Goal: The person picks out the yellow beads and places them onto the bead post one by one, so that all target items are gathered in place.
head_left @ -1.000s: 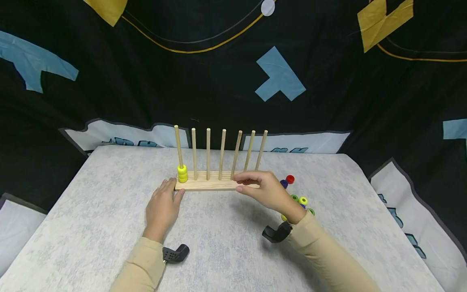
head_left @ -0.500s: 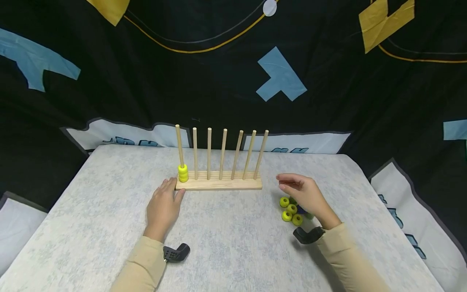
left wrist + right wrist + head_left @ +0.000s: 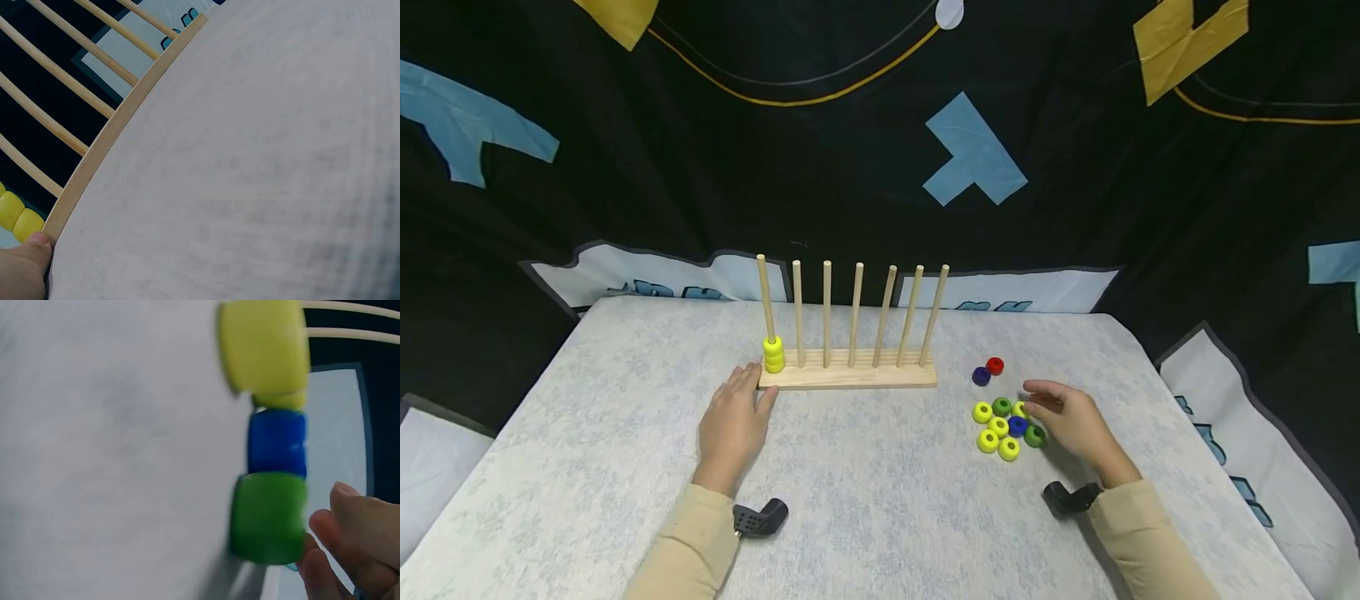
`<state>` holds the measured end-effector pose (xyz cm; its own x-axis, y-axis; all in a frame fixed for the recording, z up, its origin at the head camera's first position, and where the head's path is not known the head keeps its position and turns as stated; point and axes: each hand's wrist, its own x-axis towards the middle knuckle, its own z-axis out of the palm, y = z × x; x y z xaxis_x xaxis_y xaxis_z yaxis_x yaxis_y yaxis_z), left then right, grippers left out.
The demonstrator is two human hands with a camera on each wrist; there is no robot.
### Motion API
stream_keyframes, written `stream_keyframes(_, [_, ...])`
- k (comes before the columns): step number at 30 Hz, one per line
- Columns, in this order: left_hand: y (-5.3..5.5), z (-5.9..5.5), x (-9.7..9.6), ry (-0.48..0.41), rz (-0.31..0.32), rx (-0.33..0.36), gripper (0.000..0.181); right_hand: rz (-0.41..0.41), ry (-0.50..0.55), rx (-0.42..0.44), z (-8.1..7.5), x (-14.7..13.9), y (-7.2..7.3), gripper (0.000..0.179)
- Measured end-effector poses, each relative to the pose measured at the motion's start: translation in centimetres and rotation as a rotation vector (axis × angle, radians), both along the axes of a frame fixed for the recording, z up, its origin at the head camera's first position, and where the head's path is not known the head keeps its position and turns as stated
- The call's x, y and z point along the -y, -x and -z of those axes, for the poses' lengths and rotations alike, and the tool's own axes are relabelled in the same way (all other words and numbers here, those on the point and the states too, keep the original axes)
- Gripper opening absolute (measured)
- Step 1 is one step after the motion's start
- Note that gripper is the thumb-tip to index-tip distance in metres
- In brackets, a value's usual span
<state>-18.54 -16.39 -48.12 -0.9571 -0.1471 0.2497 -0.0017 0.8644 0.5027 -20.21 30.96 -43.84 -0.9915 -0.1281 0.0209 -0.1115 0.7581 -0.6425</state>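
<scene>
My left hand rests on the table at the left end of a wooden abacus stand, its thumb touching the front corner. The stand bears several upright pegs. Three yellow beads sit stacked on the leftmost peg; the others are bare. To the right, my right hand hovers beside loose beads, its thumb and fingers apart with nothing between them. Its fingertips overlap a yellow bead in the head view. Close by are a blue bead and a green bead.
More yellow beads and another green bead lie in the same cluster. Behind it are a red bead and a dark blue bead. A black cloth hangs behind the pale table.
My right hand has moved from the stand's right end rightward past the beads, then lower, uncovering most of the cluster. My left hand has stayed at the stand's left end.
</scene>
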Motion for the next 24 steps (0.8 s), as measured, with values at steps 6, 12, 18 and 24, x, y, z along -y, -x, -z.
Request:
stream_keyframes(6, [-0.05,0.09,0.07,-0.002,-0.003,0.005,0.058,-0.023,-0.013,0.042,0.75,-0.01,-0.06,0.038])
stream_keyframes(12, [-0.07,0.21,0.10,-0.005,-0.005,0.005,0.058,-0.012,-0.057,0.018,0.85,0.13,0.01,0.035])
stream_keyframes(18, [0.03,0.38,0.12,-0.007,0.002,-0.007,0.057,-0.013,-0.075,0.002,0.91,0.14,-0.03,0.037])
stream_keyframes(24, [0.09,0.32,0.14,-0.003,0.006,-0.014,0.057,-0.023,-0.071,0.007,0.96,0.11,-0.02,0.039])
